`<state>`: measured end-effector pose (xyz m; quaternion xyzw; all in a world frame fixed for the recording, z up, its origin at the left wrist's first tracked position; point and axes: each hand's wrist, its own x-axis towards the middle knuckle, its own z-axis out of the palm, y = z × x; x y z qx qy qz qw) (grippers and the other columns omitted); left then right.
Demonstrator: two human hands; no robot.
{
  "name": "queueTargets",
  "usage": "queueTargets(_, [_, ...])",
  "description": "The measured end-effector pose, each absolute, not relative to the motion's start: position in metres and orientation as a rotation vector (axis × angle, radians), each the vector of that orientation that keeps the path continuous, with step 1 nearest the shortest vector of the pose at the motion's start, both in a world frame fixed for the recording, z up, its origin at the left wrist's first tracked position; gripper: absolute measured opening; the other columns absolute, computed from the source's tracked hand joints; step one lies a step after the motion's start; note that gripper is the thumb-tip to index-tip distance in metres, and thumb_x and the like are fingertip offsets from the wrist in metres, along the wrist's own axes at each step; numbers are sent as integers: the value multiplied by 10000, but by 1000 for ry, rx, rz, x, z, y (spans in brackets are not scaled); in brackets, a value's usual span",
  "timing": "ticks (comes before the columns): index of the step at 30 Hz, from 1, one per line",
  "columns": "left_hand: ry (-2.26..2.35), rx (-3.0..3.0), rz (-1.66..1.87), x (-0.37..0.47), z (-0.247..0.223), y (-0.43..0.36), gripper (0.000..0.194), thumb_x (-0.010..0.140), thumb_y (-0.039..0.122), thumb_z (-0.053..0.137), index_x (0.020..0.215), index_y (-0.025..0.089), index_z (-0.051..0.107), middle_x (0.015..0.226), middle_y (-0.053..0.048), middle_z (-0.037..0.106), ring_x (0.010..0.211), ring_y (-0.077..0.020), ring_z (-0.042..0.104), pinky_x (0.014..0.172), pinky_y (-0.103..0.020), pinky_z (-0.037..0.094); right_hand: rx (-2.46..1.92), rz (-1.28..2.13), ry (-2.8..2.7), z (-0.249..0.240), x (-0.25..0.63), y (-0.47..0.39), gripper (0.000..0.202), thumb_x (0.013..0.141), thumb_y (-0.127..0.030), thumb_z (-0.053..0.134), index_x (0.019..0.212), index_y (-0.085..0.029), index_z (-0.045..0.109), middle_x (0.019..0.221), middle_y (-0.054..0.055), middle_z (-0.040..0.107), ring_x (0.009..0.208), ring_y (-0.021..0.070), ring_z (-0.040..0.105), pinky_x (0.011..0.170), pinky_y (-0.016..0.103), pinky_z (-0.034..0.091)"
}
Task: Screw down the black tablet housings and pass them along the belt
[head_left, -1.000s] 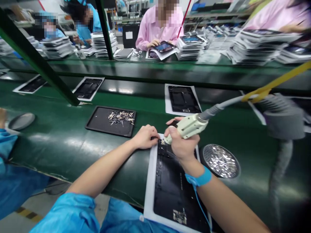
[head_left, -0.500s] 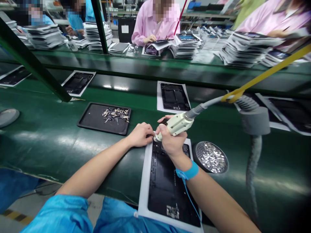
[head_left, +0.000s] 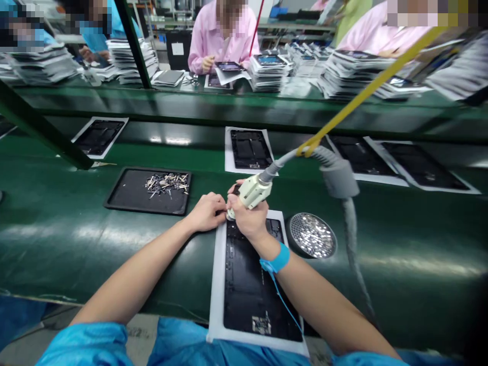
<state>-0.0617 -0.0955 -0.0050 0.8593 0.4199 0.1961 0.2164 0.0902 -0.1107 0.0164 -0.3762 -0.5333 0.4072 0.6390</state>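
Note:
My right hand (head_left: pixel 249 216) is wrapped round a cream powered screwdriver (head_left: pixel 256 190), its tip down at the top left corner of a black tablet housing (head_left: pixel 247 284). The housing lies on a white sheet (head_left: pixel 218 274). A blue band (head_left: pixel 277 258) circles my right wrist. My left hand (head_left: pixel 208 211) rests at that same corner, fingers curled in beside the tool's tip; whatever they pinch is too small to make out. Left of it is a black tray (head_left: pixel 129 190) with small metal parts (head_left: pixel 168 183). A round dish of shiny screws (head_left: pixel 312 235) stands right of the housing.
More black housings (head_left: pixel 249 148) on white sheets lie along the far side of the green bench (head_left: pixel 57 223). A grey cable (head_left: pixel 351 239) and yellow strap (head_left: pixel 373 91) hang at the right. A green post (head_left: pixel 41 127) slants at left. People sit behind stacked tablets (head_left: pixel 269 71).
The view has shifted right, so the bench, hands and tool appear further left. Both hands stay at the housing's corner. The person opposite has raised a tablet slightly.

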Motion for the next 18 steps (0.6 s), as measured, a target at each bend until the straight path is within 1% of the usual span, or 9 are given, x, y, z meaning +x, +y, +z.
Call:
queueTargets(2, [1162,2386,561,-64,-4,-96,170,920,226,586,923,222,756,968,-49,696,954,-230,591,874,-384,460,-849,940,-1184,24,97,-108,277,835,-346,759,1054,-222,644,889,5,714,578,110,639,564,270,577])
queueTargets(5, [1186,2392,633,-69,-4,-97,195,930,217,570,1004,220,750,1008,-63,691,973,-229,609,897,-392,481,-829,871,-1123,41,125,-104,269,832,-353,758,1039,-222,647,917,8,722,540,97,629,511,249,558])
queueTargets(10, [1298,2459,720,-63,-5,-93,261,964,322,596,1173,205,702,1157,-108,665,1085,-263,617,966,-429,501,-932,623,-981,51,202,-105,295,782,-316,782,1027,-227,644,854,-9,717,500,93,610,478,239,527])
queueTargets(13, [1364,2563,585,-40,0,-88,307,952,383,640,1198,208,692,1174,-119,676,1110,-297,616,963,-453,501,-1025,582,-939,43,238,-112,298,760,-306,783,1010,-213,650,823,-7,720,482,93,595,483,249,524])
queueTargets(15, [1416,2598,432,-22,6,-86,333,933,419,671,1182,201,701,1139,-126,692,1085,-313,626,928,-453,507,-1041,573,-935,37,250,-116,303,756,-306,783,1010,-207,651,824,-2,726,490,99,599,495,258,532])
queueTargets(16, [1434,2588,347,-14,10,-84,325,926,430,679,1152,200,710,1097,-121,704,1050,-311,636,900,-441,510,-1041,568,-941,34,253,-119,304,759,-306,784,1015,-206,653,832,2,730,501,102,605,507,262,538])
queueTargets(18, [1408,2527,199,-3,18,-81,244,942,419,650,1036,209,731,988,-91,720,956,-281,657,836,-396,509,-1034,556,-966,31,255,-121,301,773,-310,782,1027,-204,661,858,12,739,525,105,618,531,268,550])
